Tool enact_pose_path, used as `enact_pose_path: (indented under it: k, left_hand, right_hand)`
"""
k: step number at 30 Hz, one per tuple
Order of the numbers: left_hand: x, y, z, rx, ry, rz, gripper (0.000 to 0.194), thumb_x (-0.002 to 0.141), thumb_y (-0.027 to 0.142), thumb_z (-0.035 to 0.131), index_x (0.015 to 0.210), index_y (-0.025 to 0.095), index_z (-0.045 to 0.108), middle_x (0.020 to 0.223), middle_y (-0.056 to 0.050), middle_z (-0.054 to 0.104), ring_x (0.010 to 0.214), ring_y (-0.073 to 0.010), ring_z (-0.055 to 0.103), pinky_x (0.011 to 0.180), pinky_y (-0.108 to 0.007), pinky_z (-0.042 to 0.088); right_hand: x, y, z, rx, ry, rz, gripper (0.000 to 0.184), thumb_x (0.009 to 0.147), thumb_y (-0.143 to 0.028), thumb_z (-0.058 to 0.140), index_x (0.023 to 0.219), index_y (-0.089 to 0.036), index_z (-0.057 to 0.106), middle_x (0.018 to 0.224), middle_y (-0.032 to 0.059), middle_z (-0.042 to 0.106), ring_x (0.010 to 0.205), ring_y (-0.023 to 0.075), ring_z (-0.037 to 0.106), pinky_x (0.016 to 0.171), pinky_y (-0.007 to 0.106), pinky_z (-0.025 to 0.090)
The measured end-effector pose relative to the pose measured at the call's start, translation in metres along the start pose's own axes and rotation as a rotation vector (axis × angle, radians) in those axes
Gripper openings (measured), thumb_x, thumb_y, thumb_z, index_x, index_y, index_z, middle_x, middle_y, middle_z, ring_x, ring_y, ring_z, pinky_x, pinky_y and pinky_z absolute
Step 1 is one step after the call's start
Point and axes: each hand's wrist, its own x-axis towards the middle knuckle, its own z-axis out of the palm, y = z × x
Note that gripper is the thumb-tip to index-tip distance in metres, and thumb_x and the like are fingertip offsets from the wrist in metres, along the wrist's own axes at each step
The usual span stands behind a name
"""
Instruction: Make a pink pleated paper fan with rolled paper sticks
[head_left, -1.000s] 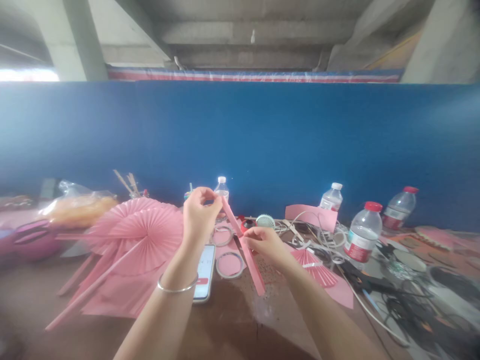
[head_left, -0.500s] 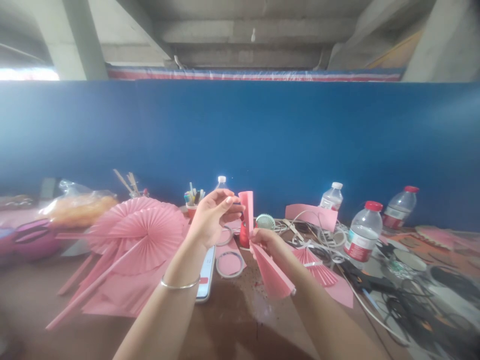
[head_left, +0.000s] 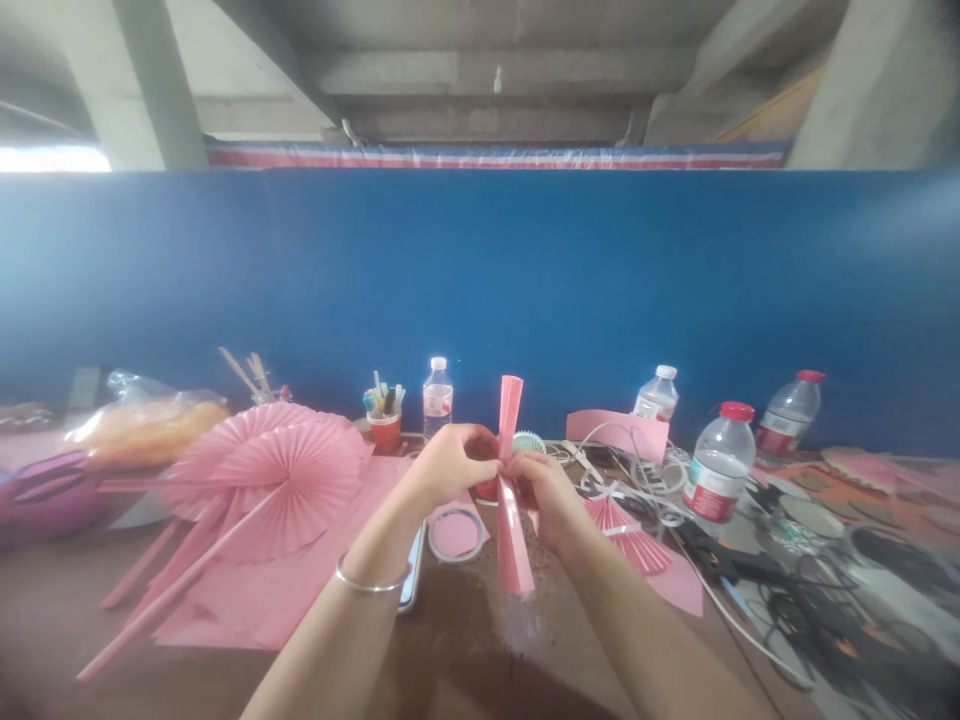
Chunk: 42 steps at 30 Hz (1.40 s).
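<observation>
A strip of pleated pink paper (head_left: pixel 514 550) stands nearly upright above the table, pinched at its middle. My left hand (head_left: pixel 457 462) grips it from the left with thumb and fingers, a silver bangle on that wrist. From the right, my right hand (head_left: pixel 541 490) closes on the same middle part. The paper flares a little at the top and bottom ends. Beneath my left forearm a phone (head_left: pixel 412 570) is partly hidden. A roll of clear tape (head_left: pixel 456 535) lies flat just beyond it.
Finished pink paper fans (head_left: pixel 289 480) with stick handles lie at the left on pink sheets. A red cup of pens (head_left: pixel 385 430) and a water bottle (head_left: pixel 437 400) stand behind. To the right are a half-folded fan (head_left: pixel 630 535), cables, a glue gun (head_left: pixel 720 555) and red-capped bottles (head_left: pixel 721 465).
My left hand has come down and right onto the paper's middle beside my right hand. The paper's lower end has swung left, so the strip now hangs straighter.
</observation>
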Motion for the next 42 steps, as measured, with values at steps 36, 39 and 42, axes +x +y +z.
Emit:
enact_pose_path:
  k: [36,39,42]
  left_hand:
    - [0.010,-0.022,-0.031,-0.267,0.524,-0.069,0.021,0.060,0.023,0.062,0.077,0.012,0.062,0.071,-0.005,0.064,0.064,-0.0159,0.060,0.055,-0.026,0.049]
    - [0.010,-0.018,-0.031,-0.280,0.551,-0.090,0.020,0.057,0.021,0.063,0.074,0.013,0.062,0.068,-0.004,0.064,0.062,-0.0154,0.060,0.056,-0.025,0.048]
    - [0.009,-0.014,-0.031,-0.291,0.569,-0.104,0.018,0.056,0.020,0.064,0.073,0.013,0.061,0.066,-0.003,0.064,0.061,-0.0155,0.060,0.056,-0.025,0.048]
  right_hand:
    - [-0.016,-0.018,-0.010,-0.722,-0.522,-0.602,0.014,0.070,-0.021,0.064,0.083,-0.021,0.060,0.094,0.0031,0.044,0.084,0.0134,0.048,0.067,0.025,0.046]
    - [-0.016,-0.019,-0.009,-0.742,-0.518,-0.596,0.012,0.070,-0.024,0.065,0.082,-0.021,0.061,0.093,0.0033,0.044,0.085,0.0138,0.048,0.066,0.024,0.046]
    - [-0.015,-0.019,-0.009,-0.758,-0.512,-0.604,0.012,0.071,-0.026,0.064,0.081,-0.021,0.061,0.093,0.0033,0.044,0.085,0.0144,0.048,0.066,0.025,0.046]
